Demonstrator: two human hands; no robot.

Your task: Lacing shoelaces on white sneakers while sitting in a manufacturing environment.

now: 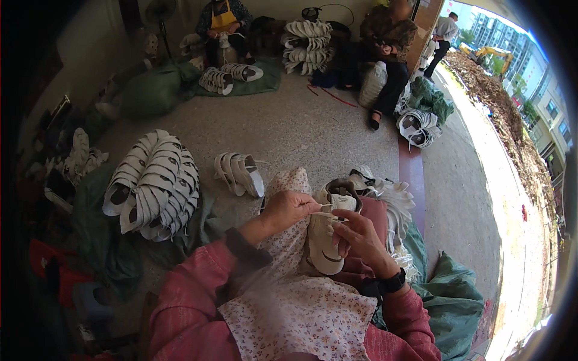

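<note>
While the left hand (283, 210) pinches a lace (326, 214) over the mid-frame shoe (324, 243), the right hand's (363, 236) grip unclear, lacing seems underway, next needing steady tension.

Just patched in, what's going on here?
The person's left hand pinches a white lace over a pale shoe at their lap. The right hand has its fingers close by the lace; whether they grip it is unclear. A big shoe stack sits to the left, with a smaller shoe group ahead.
</note>
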